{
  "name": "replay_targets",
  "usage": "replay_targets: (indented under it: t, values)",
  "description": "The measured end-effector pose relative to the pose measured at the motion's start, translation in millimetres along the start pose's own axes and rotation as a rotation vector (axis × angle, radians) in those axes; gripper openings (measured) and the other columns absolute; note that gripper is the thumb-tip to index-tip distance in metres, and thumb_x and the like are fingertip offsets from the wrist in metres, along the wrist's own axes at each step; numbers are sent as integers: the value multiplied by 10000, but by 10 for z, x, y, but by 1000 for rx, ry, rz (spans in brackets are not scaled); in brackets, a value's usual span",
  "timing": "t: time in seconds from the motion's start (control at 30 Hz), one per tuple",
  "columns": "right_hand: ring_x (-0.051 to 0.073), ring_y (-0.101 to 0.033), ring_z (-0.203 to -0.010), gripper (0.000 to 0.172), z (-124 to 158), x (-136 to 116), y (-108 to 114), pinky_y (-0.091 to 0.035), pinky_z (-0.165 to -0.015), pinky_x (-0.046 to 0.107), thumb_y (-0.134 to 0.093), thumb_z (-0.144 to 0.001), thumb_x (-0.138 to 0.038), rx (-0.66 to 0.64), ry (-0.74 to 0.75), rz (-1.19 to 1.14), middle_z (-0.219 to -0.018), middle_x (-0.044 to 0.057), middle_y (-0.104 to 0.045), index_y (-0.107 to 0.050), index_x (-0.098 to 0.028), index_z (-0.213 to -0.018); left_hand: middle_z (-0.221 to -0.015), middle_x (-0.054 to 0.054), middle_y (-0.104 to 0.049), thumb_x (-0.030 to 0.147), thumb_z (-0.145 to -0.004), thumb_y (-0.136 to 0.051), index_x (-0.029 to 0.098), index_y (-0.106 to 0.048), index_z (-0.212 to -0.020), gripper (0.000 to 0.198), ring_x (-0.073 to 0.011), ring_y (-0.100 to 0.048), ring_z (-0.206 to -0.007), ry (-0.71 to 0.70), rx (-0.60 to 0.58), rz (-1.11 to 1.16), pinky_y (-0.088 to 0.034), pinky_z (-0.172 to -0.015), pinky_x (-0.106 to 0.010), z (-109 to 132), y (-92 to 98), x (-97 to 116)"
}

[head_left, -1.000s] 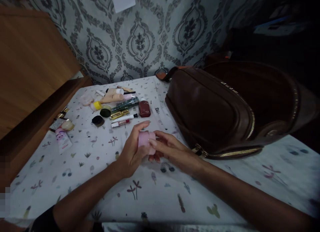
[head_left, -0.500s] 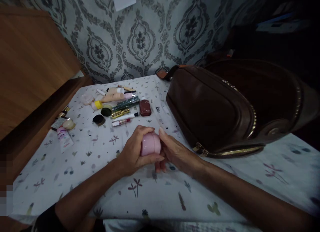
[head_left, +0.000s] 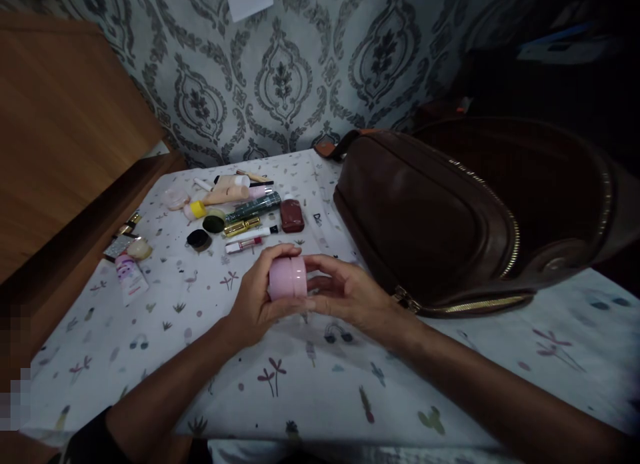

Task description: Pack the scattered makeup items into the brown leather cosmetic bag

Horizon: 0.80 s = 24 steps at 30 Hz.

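Observation:
A pink, glossy cosmetic jar (head_left: 286, 279) lies on its side in the air above the tablecloth, a seam running round it near its right end. My left hand (head_left: 255, 297) is wrapped round the jar's left part, thumb below and fingers over the top. From the other side, my right hand (head_left: 353, 291) curves its fingers and thumb about the jar's right end, with the fingertips at its rim. Just beyond the hands lie a lip gloss tube (head_left: 243, 245), a black round lid or pot (head_left: 199, 239) and a dark red case (head_left: 292, 215).
A large brown leather bag (head_left: 420, 217) with gold zips stands at the right, its top gaping. Several cosmetics, among them a green tube (head_left: 254, 207) and a purple-white tube (head_left: 131, 274), lie left on the patterned tablecloth (head_left: 320, 391). A wooden panel (head_left: 65, 117) rises at the left.
The jar and my left hand have moved slightly left and up. My right hand's fingers have shifted from alongside the jar to round its right end.

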State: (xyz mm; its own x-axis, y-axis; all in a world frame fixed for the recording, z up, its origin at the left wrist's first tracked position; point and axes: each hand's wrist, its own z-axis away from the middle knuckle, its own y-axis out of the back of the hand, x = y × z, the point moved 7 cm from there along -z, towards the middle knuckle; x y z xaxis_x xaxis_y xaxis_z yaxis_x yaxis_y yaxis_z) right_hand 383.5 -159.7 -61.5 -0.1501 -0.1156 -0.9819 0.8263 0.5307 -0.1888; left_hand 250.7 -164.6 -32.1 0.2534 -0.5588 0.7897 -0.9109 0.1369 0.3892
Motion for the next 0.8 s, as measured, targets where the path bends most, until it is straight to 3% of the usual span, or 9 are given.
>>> replay_targets:
  t: [0.1,0.3,0.47,0.63,0.73,0.8]
  values:
    - [205,-681,-998,653,3,-18,25,-585,-848,363,-834,-720,-415,40,82,94,-1265,102,-635,-580,-215,-1287,-1268,-112,-618,686,-837,-634,217,-513,-1290,663,-279,-596,-1176,22,4,19,-471,-1011,-402,4,9,-4]
    - [211,-645,-1059,559,108,-157,31,-608,-848,379,-744,-849,-286,116,387,475,-1329,106,-600,-543,-259,-1370,-1270,-116,-618,635,-964,-445,206,-473,-1338,570,-278,-597,-1166,80,-8,-16,-458,-1009,-412,21,-4,-42]
    - [218,-652,-1050,512,151,-164,13,-603,-848,382,-693,-901,-324,119,441,621,-1294,107,-621,-527,-255,-1380,-1247,-117,-610,663,-981,-334,194,-480,-1301,586,-268,-601,-1106,119,-6,-52,-454,-978,-402,32,-16,-69]
    - [181,-674,-787,572,99,-90,25,-582,-711,326,-725,-849,-501,119,229,410,-989,62,-700,-548,-203,-1304,-1169,-117,-586,623,-994,-335,203,-482,-1263,519,-264,-579,-1050,35,-17,-225,-466,-907,-395,39,-5,4]
    - [147,-642,-604,533,45,47,-51,-523,-548,253,-646,-845,-650,-9,-10,91,-724,18,-664,-612,-154,-1038,-1121,-108,-577,681,-960,-372,203,-470,-1293,591,-266,-580,-1014,-171,-24,-408,-483,-854,-387,44,-18,126]
    - [128,-604,-504,593,33,149,-133,-454,-451,212,-548,-861,-729,-124,-174,-104,-594,15,-618,-622,-142,-825,-1115,-106,-578,724,-925,-395,216,-461,-1327,651,-262,-584,-991,-333,-28,-513,-492,-821,-376,62,-45,211]
